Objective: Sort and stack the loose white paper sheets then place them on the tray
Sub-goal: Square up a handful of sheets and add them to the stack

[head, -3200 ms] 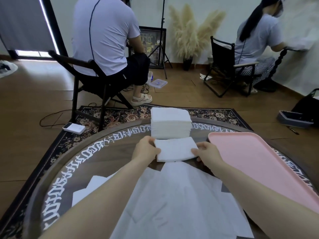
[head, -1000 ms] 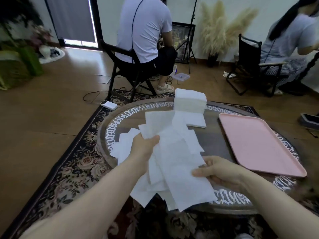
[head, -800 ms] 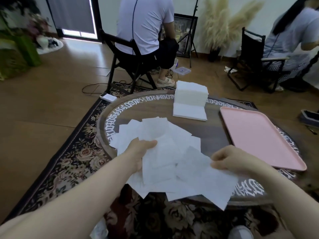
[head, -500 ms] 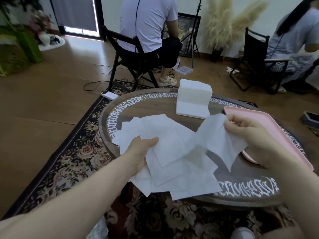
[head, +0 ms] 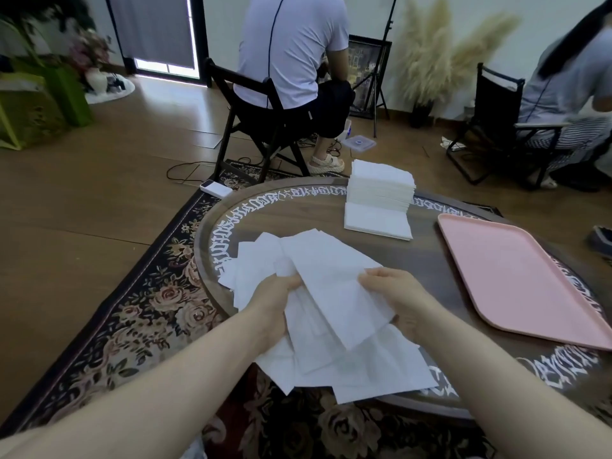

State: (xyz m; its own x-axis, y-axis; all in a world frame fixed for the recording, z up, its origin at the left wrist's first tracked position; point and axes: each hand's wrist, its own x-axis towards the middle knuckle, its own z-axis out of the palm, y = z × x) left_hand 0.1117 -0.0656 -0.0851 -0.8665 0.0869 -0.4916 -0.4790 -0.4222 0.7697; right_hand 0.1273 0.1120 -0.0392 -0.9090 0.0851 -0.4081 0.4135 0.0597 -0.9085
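Observation:
A loose fan of white paper sheets (head: 328, 293) hangs over the near edge of the round dark table (head: 410, 260). My left hand (head: 273, 298) grips the bunch at its left side. My right hand (head: 395, 298) holds the right edge of the top sheet, laid across the bunch. A tall neat stack of white sheets (head: 381, 187) stands at the far side of the table, with a thin small pile (head: 376, 221) just in front of it. The pink tray (head: 516, 276) lies at the right, bare.
A person sits on a black folding chair (head: 255, 127) just beyond the table, back turned. Another person sits at the far right. A white device (head: 215, 188) lies on the patterned rug (head: 145, 299). Green bags (head: 36, 104) stand at the far left.
My right hand, which held one sheet lifted to the right half a second ago, has brought it down onto the bunch in my left hand. The camera has shifted slightly.

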